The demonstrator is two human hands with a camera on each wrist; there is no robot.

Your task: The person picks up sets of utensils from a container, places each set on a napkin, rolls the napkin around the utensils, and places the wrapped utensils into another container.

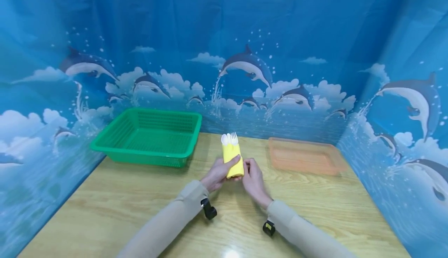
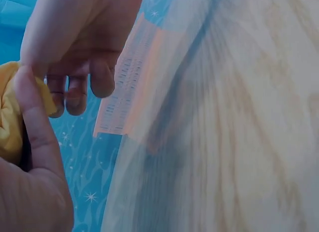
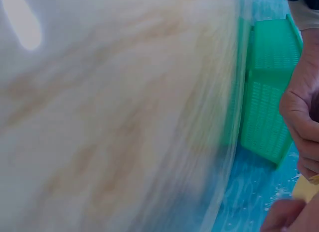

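A yellow napkin (image 1: 231, 151) is rolled snugly round white cutlery, held upright above the table. Out of its top stick a spoon (image 1: 224, 139), a fork (image 1: 234, 138) and a third white piece (image 1: 229, 137) between them. My left hand (image 1: 217, 173) grips the roll low down, thumb across its front. Close at the roll's lower right side is my right hand (image 1: 254, 179), its fingers curled at the napkin's edge. In the left wrist view, a corner of the yellow cloth (image 2: 48, 98) shows by the right hand's fingers. The back of the roll is hidden.
A green basket (image 1: 147, 157) with perforated walls stands at the back left. At the back right lies a shallow, see-through orange tray (image 1: 304, 168). A blue dolphin-print curtain (image 1: 196, 24) encloses the wooden table (image 1: 87, 211) on the back and sides.
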